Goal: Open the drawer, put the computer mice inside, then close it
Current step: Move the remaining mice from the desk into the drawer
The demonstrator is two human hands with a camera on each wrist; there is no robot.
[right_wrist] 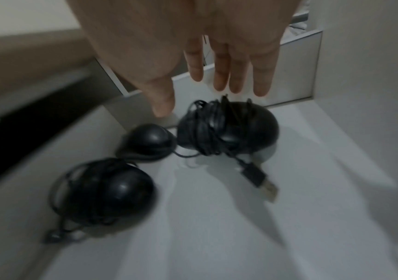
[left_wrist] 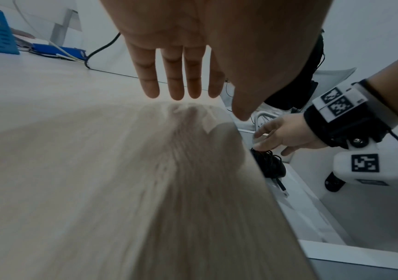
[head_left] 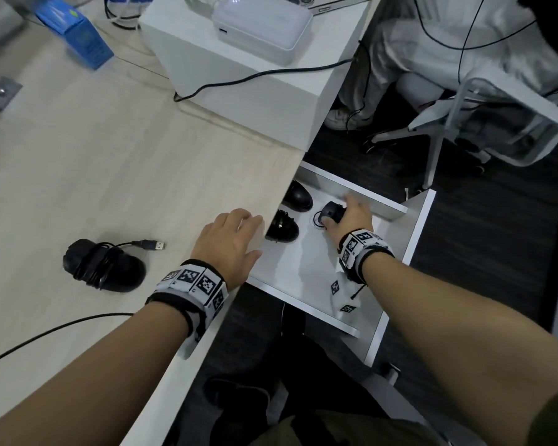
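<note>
The white drawer (head_left: 303, 284) under the desk's right edge stands pulled out. Three black mice lie in it: one at the back (head_left: 298, 196), one nearer (head_left: 282, 226), and a cord-wrapped one (head_left: 332, 212) to their right. My right hand (head_left: 351, 217) hovers over that cord-wrapped mouse (right_wrist: 229, 128) with straight fingers (right_wrist: 222, 75), holding nothing. Another black mouse (head_left: 105, 265), its cable wound round it, lies on the desk to the left. My left hand (head_left: 232, 243) is spread flat above the desk edge, beside the drawer, and holds nothing (left_wrist: 176, 75).
A white box (head_left: 239, 75) with a white device on it stands at the back of the wooden desk (head_left: 110, 156), with a black cable trailing off it. A blue box (head_left: 78, 37) sits at the far left. A seated person and a chair (head_left: 464, 101) are beyond the drawer.
</note>
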